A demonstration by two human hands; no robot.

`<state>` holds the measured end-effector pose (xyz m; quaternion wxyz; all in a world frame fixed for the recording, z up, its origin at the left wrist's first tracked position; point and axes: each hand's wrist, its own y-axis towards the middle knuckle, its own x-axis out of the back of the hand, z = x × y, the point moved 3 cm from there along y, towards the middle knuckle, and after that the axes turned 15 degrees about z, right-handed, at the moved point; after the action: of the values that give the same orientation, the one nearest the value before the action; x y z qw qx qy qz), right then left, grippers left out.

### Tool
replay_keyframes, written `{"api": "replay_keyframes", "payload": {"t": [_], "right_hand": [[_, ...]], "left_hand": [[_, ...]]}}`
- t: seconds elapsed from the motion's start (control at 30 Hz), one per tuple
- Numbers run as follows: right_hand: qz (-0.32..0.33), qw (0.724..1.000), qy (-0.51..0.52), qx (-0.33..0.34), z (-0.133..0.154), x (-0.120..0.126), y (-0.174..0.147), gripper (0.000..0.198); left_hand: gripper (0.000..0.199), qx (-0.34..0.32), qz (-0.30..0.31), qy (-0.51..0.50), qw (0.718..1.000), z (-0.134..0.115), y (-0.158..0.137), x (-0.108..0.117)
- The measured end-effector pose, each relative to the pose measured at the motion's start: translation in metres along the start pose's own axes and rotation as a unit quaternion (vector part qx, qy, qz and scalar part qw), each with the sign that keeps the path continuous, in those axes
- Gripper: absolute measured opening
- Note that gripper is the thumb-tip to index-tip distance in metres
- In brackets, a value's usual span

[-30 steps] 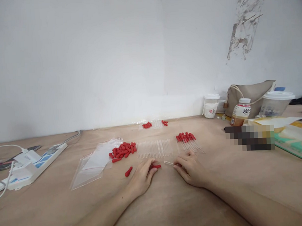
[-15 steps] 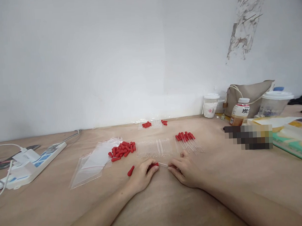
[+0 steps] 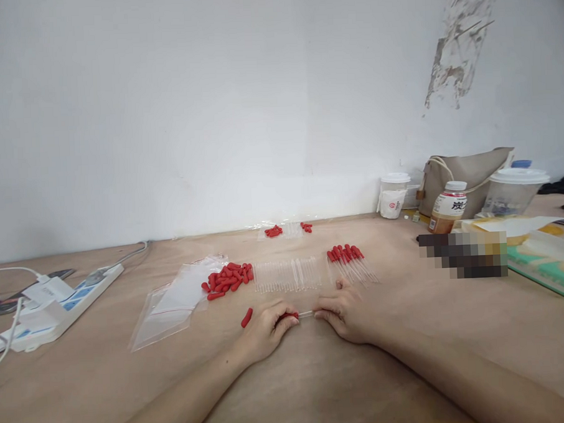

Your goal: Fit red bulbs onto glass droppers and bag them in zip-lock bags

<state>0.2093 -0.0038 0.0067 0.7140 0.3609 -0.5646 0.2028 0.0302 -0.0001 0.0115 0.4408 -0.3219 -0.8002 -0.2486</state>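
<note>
My left hand [image 3: 267,327] pinches a red rubber dropper bulb [image 3: 294,315], mostly hidden by its fingers. My right hand [image 3: 345,313] grips a thin clear glass tube [image 3: 306,314], whose left end meets the bulb's mouth. Just left of my left hand lies a loose red bulb [image 3: 247,317]. Beyond the hands is a row of clear glass tubes [image 3: 287,275], with a pile of red bulbs [image 3: 227,279] at its left. Several droppers fitted with red bulbs [image 3: 347,254] lie in a group behind my right hand.
Clear zip bags [image 3: 167,310] lie left of the bulb pile. A white power strip [image 3: 66,314] with plugs and cables is at far left. Against the wall lies a clear bag [image 3: 289,230] with red bulbs. A lidded cup [image 3: 394,197], a drink bottle [image 3: 449,209] and a grey bag [image 3: 467,177] stand at right.
The glass tube has come into line with the bulb and lies nearly level, where it sloped before. Less of it shows between my hands, which are slightly closer together.
</note>
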Motion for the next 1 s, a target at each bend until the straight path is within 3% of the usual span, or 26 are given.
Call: {"api": "replay_keyframes", "payload": {"t": [0.27, 0.63, 0.9, 1.0], "right_hand": [[-0.030, 0.999, -0.012, -0.023, 0.009, -0.008, 0.001, 0.021], [-0.016, 0.999, 0.030, -0.034, 0.014, -0.010, 0.005, 0.025], [0.007, 0.996, -0.086, -0.013, 0.012, 0.004, 0.000, 0.017], [-0.016, 0.995, -0.072, -0.073, -0.003, 0.011, -0.006, 0.017]], "left_hand": [[0.019, 0.002, -0.015, 0.078, 0.997, 0.001, -0.002, -0.005], [0.018, -0.021, 0.009, 0.078, 0.997, -0.004, -0.002, -0.006], [0.016, -0.020, -0.040, 0.080, 0.996, 0.000, -0.002, -0.001], [0.022, 0.014, -0.079, 0.127, 0.989, 0.005, -0.010, 0.008]]}}
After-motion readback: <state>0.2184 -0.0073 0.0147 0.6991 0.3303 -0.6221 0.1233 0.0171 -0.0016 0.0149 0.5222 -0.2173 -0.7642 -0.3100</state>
